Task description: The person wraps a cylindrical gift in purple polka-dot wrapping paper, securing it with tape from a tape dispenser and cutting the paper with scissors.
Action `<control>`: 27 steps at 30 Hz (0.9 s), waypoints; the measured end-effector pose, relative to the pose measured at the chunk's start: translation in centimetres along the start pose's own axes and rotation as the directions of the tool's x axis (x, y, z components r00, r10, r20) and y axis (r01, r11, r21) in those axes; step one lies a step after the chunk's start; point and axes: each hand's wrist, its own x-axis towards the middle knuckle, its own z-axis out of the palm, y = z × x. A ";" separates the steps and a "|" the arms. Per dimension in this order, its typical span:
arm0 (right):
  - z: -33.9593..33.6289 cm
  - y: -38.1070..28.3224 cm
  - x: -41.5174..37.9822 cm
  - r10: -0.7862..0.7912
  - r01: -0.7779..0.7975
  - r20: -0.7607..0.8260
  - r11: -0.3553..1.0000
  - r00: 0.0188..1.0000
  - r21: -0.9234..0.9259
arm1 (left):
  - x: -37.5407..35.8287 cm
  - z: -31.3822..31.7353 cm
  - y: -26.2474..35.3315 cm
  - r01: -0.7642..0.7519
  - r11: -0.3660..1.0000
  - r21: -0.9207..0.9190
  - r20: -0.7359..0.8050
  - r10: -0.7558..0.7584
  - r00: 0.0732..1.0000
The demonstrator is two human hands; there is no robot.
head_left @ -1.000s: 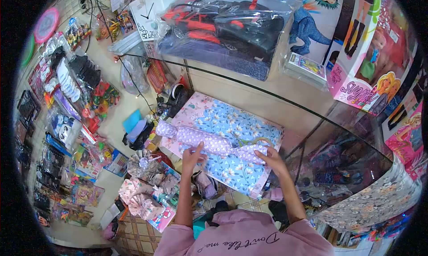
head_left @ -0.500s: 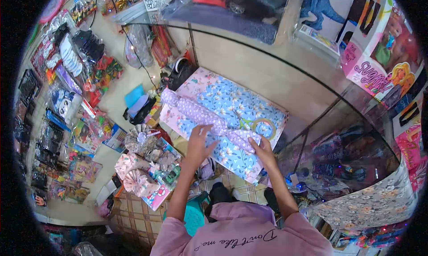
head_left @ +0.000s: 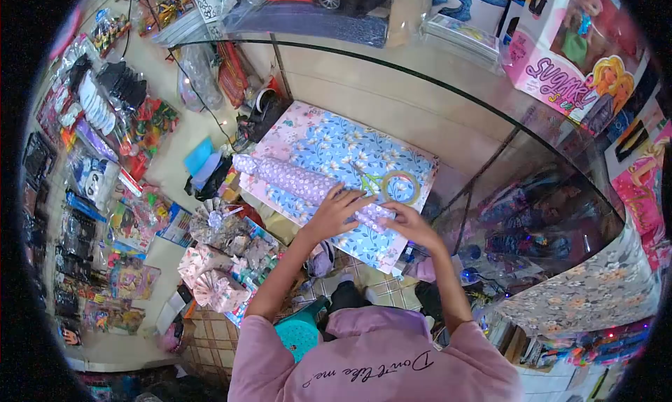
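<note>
A long bundle in lilac patterned wrapping (head_left: 297, 176) lies slantwise across a board covered in blue floral paper (head_left: 322, 139). My left hand (head_left: 337, 211) rests on the bundle right of its middle, fingers apart. At the bundle's right end, my right hand (head_left: 407, 223) has its fingers closed round the wrapping. Green-handled scissors (head_left: 371, 183) and a roll of tape (head_left: 401, 188) lie on the floral paper just beyond my hands.
Wrapped pink floral items (head_left: 213, 276) are at the lower left, above a teal stool (head_left: 299, 335). A glass-edged counter (head_left: 392, 66) curves behind the board. Packaged goods (head_left: 91, 171) fill the left side, and a boxed doll (head_left: 577, 45) stands at upper right.
My left hand has moved right and come down onto the bundle. My right hand has shifted slightly at its right end. The whole view has shifted a little.
</note>
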 end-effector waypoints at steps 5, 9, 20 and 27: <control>-2.2 -2.0 3.3 -0.199 0.064 -0.181 0.823 0.963 -0.564 | 0.1 -0.7 -0.4 -0.001 1.000 -0.015 -0.095 -0.001 0.996; -3.8 -0.7 9.0 -0.034 0.003 -0.096 0.952 0.995 -0.306 | -0.1 -1.8 -1.2 0.043 0.999 -0.018 -0.109 -0.044 0.993; -3.1 2.3 12.2 -0.117 0.082 0.034 0.440 0.993 -0.894 | -0.4 -0.2 -3.2 -0.030 0.996 -0.084 -0.154 0.016 0.988; -2.8 3.8 11.9 -0.288 0.133 0.016 0.393 0.958 -0.910 | 0.4 -0.7 -3.7 -0.083 0.995 -0.048 -0.133 0.076 0.988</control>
